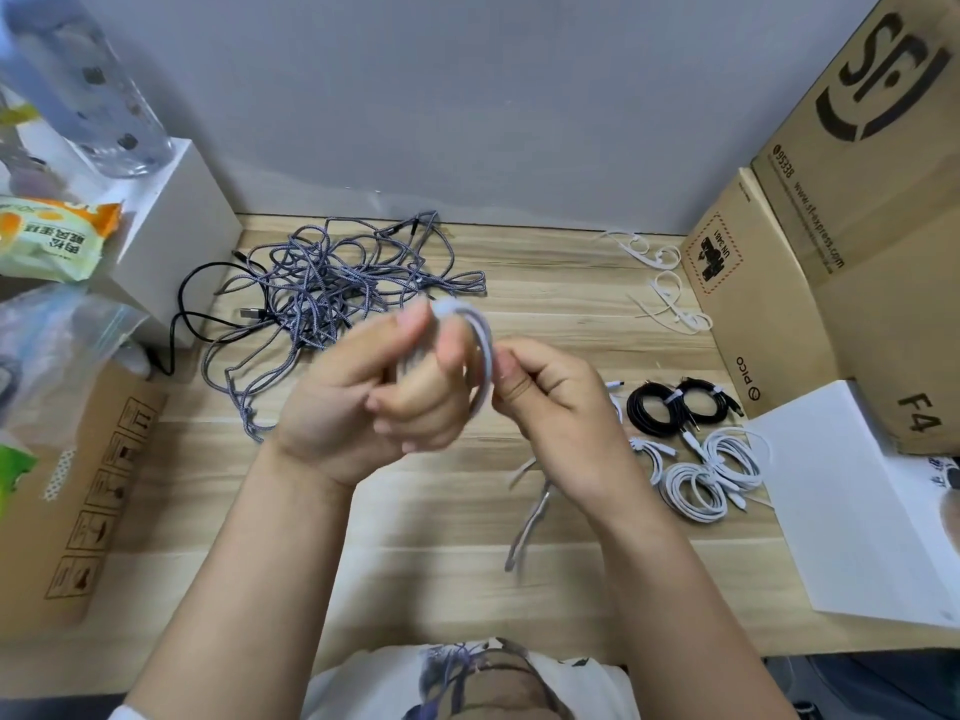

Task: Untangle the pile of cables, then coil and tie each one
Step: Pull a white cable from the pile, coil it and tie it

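Note:
My left hand point(374, 392) grips a coil of grey braided cable point(480, 350) above the middle of the wooden table point(415, 553). My right hand point(558, 407) pinches the coil's right side. The cable's loose end point(527, 527) hangs blurred below my right hand. A tangled pile of grey braided cables point(337, 288) lies behind my hands at the back left, with a black cable point(189, 298) at its left edge. To the right lie two tied black coils point(675, 407) and tied white coils point(711, 475). Loose white ties point(665, 283) sit at the back right.
Cardboard boxes point(831, 226) wall off the right side, with a white sheet point(852, 501) in front of them. A white box point(171, 226), a snack bag point(52, 236) and a plastic bag stand at the left, above a flat cardboard box point(67, 506).

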